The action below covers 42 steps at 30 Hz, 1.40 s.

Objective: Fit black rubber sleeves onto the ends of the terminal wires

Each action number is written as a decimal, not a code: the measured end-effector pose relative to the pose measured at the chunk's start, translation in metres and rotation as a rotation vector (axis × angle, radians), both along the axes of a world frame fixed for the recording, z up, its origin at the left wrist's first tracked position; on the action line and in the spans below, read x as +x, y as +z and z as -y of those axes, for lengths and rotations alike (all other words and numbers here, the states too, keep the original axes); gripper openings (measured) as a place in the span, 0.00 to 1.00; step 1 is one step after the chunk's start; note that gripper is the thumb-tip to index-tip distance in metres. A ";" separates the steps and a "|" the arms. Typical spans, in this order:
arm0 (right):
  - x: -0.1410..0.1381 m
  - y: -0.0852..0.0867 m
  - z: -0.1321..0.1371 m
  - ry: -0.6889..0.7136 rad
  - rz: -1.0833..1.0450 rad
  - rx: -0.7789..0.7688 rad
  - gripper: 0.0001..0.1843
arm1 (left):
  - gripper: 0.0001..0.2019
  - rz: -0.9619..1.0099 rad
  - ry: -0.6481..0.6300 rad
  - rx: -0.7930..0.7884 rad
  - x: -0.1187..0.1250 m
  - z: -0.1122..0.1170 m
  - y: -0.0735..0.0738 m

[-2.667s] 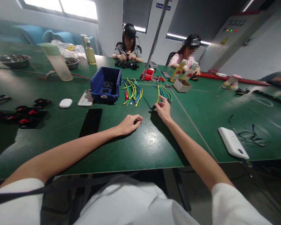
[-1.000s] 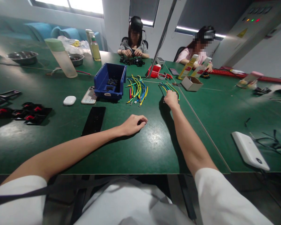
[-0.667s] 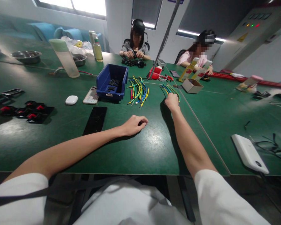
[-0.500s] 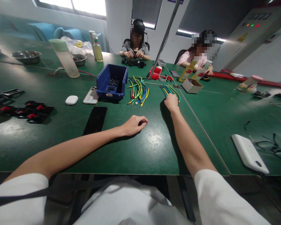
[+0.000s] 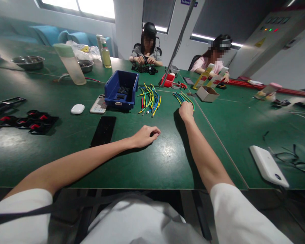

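My left hand (image 5: 145, 136) rests on the green table with its fingers loosely curled. A gap shows between thumb and forefinger, and nothing is visible in it. Farther out, my right hand (image 5: 186, 111) is closed over the near end of a bundle of green, blue and yellow wires (image 5: 178, 97); its fingertips are hidden behind the back of the hand. Left of that hand lies a larger pile of yellow, green and blue wires (image 5: 150, 97) with metal ring lugs at their ends. Beside this pile stands a blue bin (image 5: 120, 101) holding small black parts.
A black phone (image 5: 103, 131) lies by my left forearm. Black-and-red parts (image 5: 35, 120) are at the left. A small cardboard box (image 5: 207, 95) stands beyond my right hand. A white device (image 5: 268, 165) and glasses (image 5: 295, 159) lie at the right. Two people sit across the table.
The view has shifted slightly. Both of my hands stay in nearly the same places. At the far left edge, something dark has come partly into view beside the black parts.
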State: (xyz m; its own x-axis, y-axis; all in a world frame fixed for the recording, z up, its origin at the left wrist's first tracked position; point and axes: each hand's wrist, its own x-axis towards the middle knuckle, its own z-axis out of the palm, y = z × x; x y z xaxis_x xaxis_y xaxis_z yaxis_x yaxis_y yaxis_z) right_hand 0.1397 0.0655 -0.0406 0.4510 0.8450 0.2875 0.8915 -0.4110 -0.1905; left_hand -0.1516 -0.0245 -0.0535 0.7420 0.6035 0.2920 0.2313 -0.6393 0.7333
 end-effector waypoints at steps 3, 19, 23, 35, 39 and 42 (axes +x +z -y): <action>0.000 0.002 -0.001 0.013 -0.031 0.028 0.13 | 0.10 -0.004 0.005 0.000 0.000 0.001 0.001; -0.054 -0.024 -0.020 0.290 -0.585 0.384 0.10 | 0.10 -0.019 0.000 0.000 0.001 0.001 0.002; -0.053 -0.031 -0.023 0.317 -0.665 0.472 0.06 | 0.10 -0.033 -0.006 0.006 0.001 0.000 0.001; -0.049 -0.030 -0.023 0.352 -0.707 0.482 0.09 | 0.10 -0.034 0.041 -0.026 0.004 0.005 0.008; -0.047 -0.032 -0.025 0.333 -0.735 0.495 0.09 | 0.09 0.092 0.153 -0.119 0.005 0.006 0.005; -0.047 -0.033 -0.027 0.338 -0.756 0.485 0.08 | 0.07 0.251 0.282 -0.101 0.003 0.002 0.004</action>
State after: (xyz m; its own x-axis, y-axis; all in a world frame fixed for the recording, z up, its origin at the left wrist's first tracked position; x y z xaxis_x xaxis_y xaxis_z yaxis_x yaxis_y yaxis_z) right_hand 0.0928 0.0925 -0.0735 0.4150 0.8299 0.3728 0.5199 0.1200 -0.8458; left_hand -0.1490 -0.0268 -0.0492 0.4559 0.8084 0.3723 0.1932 -0.4982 0.8453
